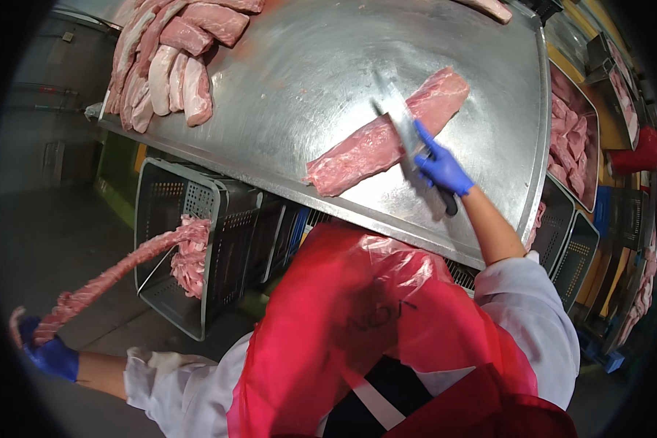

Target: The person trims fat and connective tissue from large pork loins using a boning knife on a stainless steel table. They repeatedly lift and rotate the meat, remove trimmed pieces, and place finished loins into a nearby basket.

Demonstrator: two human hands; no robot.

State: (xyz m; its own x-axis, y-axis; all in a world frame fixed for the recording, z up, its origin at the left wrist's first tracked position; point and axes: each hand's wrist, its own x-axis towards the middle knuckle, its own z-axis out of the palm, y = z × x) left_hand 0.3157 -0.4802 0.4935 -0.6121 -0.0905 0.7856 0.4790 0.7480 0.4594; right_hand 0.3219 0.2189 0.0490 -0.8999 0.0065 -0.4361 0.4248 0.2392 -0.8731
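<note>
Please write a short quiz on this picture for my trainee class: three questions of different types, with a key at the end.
1. True or false: the knife is held in the left hand.
2. Multiple choice: where does the slab of meat beneath the blade lie? A: in a tray; B: on the metal table; C: on the floor.
3. Fill in: the hand without the knife grips one end of a long strip of ____, which stretches toward the grey crate.

Key:
1. False; the right hand holds it.
2. B
3. meat
</note>
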